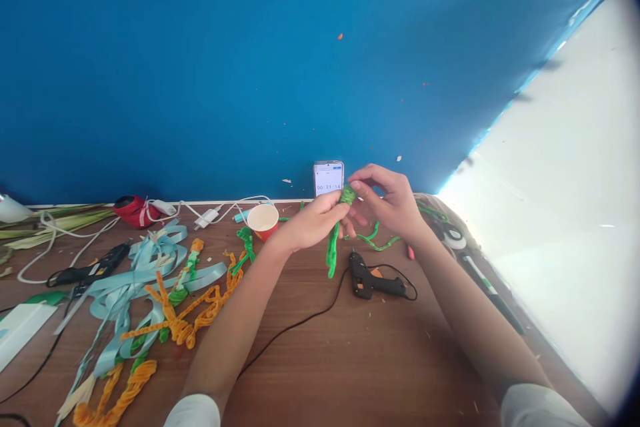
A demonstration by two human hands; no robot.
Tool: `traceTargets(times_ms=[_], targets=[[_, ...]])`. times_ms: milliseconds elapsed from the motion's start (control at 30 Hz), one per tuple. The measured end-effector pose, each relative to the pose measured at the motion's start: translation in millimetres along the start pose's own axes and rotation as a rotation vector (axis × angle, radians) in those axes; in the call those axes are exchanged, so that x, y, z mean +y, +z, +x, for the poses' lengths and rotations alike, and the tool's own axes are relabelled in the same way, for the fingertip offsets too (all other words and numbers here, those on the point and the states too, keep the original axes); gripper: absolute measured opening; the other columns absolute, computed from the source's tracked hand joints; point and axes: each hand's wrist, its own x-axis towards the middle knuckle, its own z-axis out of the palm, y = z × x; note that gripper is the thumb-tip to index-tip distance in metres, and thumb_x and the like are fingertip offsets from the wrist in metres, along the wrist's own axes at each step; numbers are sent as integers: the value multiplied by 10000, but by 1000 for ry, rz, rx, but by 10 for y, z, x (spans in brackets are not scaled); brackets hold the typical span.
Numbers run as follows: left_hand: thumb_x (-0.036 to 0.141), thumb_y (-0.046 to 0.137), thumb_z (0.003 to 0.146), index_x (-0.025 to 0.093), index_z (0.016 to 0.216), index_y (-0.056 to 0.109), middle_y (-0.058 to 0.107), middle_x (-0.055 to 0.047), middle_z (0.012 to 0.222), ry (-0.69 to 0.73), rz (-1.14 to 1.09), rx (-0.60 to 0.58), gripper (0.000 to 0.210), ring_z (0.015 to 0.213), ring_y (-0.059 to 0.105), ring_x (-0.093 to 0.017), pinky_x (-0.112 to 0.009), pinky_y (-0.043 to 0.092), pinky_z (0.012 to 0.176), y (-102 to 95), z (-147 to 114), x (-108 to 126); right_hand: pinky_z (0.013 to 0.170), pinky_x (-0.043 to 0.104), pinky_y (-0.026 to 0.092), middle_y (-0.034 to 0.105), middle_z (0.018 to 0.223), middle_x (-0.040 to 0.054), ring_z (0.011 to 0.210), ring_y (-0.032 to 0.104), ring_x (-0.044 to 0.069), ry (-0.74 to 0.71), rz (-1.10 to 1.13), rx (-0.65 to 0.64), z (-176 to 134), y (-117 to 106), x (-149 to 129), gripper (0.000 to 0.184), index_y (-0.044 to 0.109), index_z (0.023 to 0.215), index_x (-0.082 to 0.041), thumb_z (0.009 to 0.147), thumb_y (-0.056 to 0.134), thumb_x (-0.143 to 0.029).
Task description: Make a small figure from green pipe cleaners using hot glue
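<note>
Green fuzzy yarn [347,195], wound into a small bundle, sits between my two hands above the table. My left hand [317,219] is closed around its lower left side, and a doubled green strand hangs below the fingers. At the bundle's upper right, my right hand [387,199] pinches with thumb and forefinger, its other fingers curled beneath. Another loose green strand [383,243] trails over the table behind the right wrist. Below the hands, a black hot glue gun [375,280] lies on its side.
A phone [329,178] showing a timer leans on the blue wall. Beside my left forearm stands a paper cup [263,220]. Orange yarn pieces [183,327], light blue ribbon [115,287] and a second glue gun [95,267] cover the left side. A black cord [290,327] crosses the table.
</note>
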Motion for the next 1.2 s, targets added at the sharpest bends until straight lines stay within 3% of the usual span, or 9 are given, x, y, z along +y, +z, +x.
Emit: traceTargets(times_ms=[233, 367, 467, 600, 700, 867, 1033, 1200], targets=[[295, 368, 968, 150, 948, 535, 608, -18, 721, 77, -30, 127, 222, 556, 463, -70, -230, 387, 584, 11, 15, 42, 682, 300, 490, 655, 847, 28, 759, 600, 158, -85, -59, -40, -8, 10, -27, 292, 628, 1198, -241, 940, 545, -351], [353, 366, 959, 162, 1039, 517, 556, 8, 606, -10, -181, 46, 256, 544, 477, -98, -227, 368, 548, -72, 3, 43, 728, 321, 503, 679, 923, 46, 817, 616, 173, -93, -107, 11, -25, 58, -38, 269, 640, 1166, -236, 920, 564, -313], [437, 298, 973, 153, 1062, 511, 589, -13, 643, -57, -247, -12, 366, 545, 484, -102, -244, 404, 582, -128, 2, 18, 720, 330, 510, 689, 919, 44, 791, 623, 173, -45, -131, 79, -37, 81, -43, 227, 660, 1092, -226, 892, 579, -297], [481, 392, 956, 153, 970, 537, 613, -48, 787, 0, -103, 61, 359, 659, 545, -106, -225, 394, 575, -91, 26, -28, 662, 310, 511, 687, 903, 35, 716, 618, 153, 19, -117, 163, -35, 70, -48, 199, 661, 1036, -210, 862, 598, -283], [456, 379, 972, 172, 920, 501, 585, -23, 821, 66, 11, 128, 314, 618, 502, -76, -216, 371, 562, -28, 50, -61, 652, 306, 507, 679, 875, 21, 677, 604, 143, 20, -117, 187, -28, 46, -47, 189, 655, 1030, -215, 859, 603, -276], [403, 386, 975, 187, 826, 444, 509, 31, 701, 92, 201, 244, 269, 535, 412, -62, -214, 329, 534, -36, 83, -120, 679, 319, 506, 670, 955, 46, 761, 613, 168, -46, -152, 84, -30, 52, -26, 214, 616, 1095, -222, 893, 561, -267], [429, 421, 951, 182, 775, 436, 404, 57, 589, 65, 125, 359, 304, 482, 324, -57, -204, 242, 470, -49, 118, -168, 796, 397, 504, 660, 1021, 100, 918, 606, 241, -188, -362, -5, -53, 96, 84, 371, 529, 1286, -225, 923, 526, -302], [463, 368, 963, 176, 800, 480, 489, 41, 579, 56, 82, 325, 349, 438, 356, -53, -198, 285, 449, 11, 118, -145, 803, 401, 512, 644, 1115, 132, 992, 601, 263, -243, -418, -80, -61, 49, 200, 483, 413, 1412, -211, 949, 489, -325]])
